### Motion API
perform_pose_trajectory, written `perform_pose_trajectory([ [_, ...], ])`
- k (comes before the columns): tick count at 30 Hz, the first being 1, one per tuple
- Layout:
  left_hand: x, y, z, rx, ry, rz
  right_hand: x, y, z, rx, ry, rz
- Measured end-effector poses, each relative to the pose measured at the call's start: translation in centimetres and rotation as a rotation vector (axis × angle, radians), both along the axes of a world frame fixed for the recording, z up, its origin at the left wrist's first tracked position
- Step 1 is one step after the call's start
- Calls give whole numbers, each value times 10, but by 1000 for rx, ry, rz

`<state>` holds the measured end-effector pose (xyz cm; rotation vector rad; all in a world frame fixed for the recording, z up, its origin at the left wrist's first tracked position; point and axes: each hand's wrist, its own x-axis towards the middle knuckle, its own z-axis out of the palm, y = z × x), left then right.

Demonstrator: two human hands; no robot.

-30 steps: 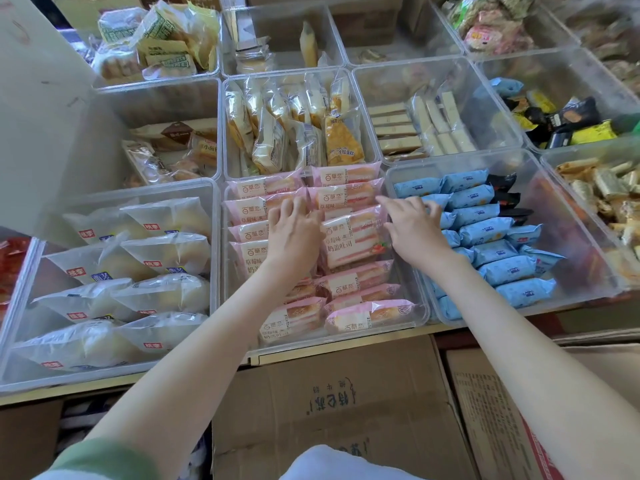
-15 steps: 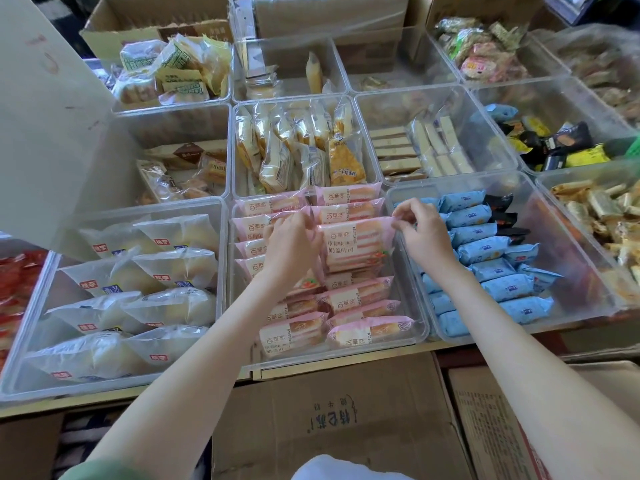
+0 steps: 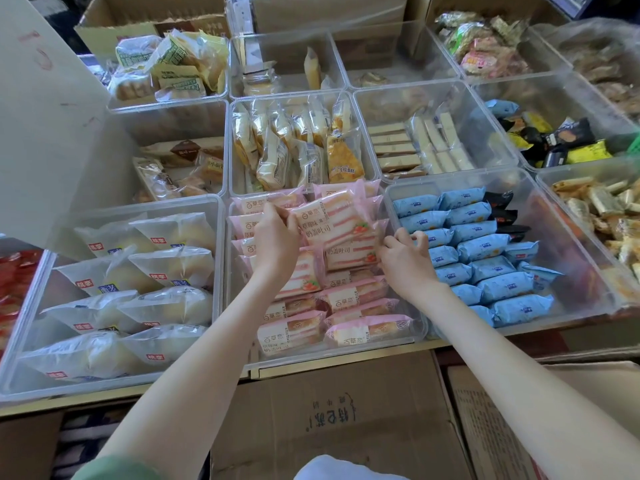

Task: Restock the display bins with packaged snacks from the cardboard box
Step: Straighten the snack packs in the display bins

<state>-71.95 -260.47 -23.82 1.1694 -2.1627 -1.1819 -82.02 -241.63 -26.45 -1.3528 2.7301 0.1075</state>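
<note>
A clear display bin [image 3: 341, 355] in the front middle holds several pink strawberry toast packets. Both my hands are in it. My left hand [image 3: 277, 242] grips the left edge of a stack of pink packets [image 3: 337, 225] that stands tilted up above the others. My right hand [image 3: 405, 259] pinches the stack's lower right corner by the bin's right wall. More pink packets [image 3: 360, 294] lie flat in rows toward the front. A closed cardboard box [image 3: 332, 414] sits below the counter edge.
The left bin [image 3: 114, 384] holds white bread packets, the right bin [image 3: 561, 322] blue packets. Further bins behind hold yellow cakes [image 3: 294, 147], wafer bars [image 3: 415, 147] and mixed snacks. A raised cardboard flap [image 3: 45, 126] stands at far left. A second box [image 3: 495, 427] lies lower right.
Both hands have lifted and tilted the stack of pink packets upward. My right hand slid down from the stack's top right to its lower right corner. The camera moved closer.
</note>
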Motion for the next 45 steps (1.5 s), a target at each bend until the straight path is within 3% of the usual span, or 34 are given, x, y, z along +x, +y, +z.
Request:
perform_pose_trajectory([
  [6,-14,8,3,-52,12,12,-10,-4,7,215,19,107],
  [10,-8,35,11,-336,-109,-98,-13,-10,7,252,3,129],
  [12,-1,49,9,-514,-120,-405,-12,-11,3,238,-1,106],
  [14,6,60,-5,-714,-113,-879,-11,-11,1,238,5,84],
  [16,10,52,-28,-855,-201,-1101,-11,-12,0,232,4,71],
  [19,9,40,-36,-833,-384,-1110,-13,-12,-2,204,-8,59],
  [29,3,31,-34,-1095,-462,-955,-11,4,0,106,-5,57],
  [37,-1,39,-34,-1072,-725,-906,-7,9,0,59,-11,24],
  [41,-1,38,-41,-1126,-704,-872,-12,8,-6,29,-8,29],
  [45,0,40,-43,-1138,-619,-745,-13,8,-15,-125,51,18],
])
